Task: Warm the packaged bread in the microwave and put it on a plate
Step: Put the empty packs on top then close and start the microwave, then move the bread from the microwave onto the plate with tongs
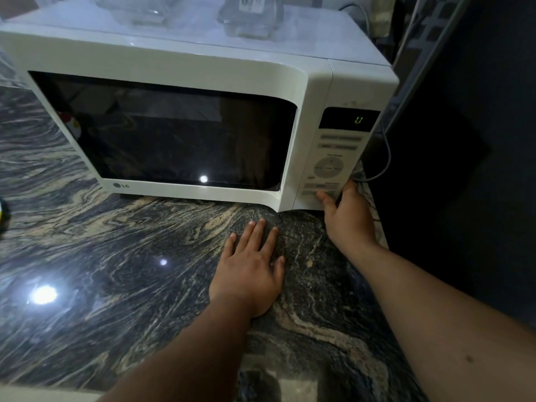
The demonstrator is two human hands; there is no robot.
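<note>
A white microwave [185, 62] stands on a dark marbled counter [116, 256], its door shut and its dark window hiding the inside. The green display [358, 120] shows one digit. My right hand [346, 216] grips the lower right corner of the control panel [327, 166], thumb on the bottom buttons and fingers around the side. My left hand [252, 268] lies flat on the counter in front of the microwave, fingers apart, holding nothing. No bread and no plate are in view.
Two clear plastic containers [249, 15] sit on top of the microwave. A grey cable [385, 158] hangs beside its right side. A dark wall [464, 140] closes off the right. A yellow-edged object [3, 216] shows at the left border.
</note>
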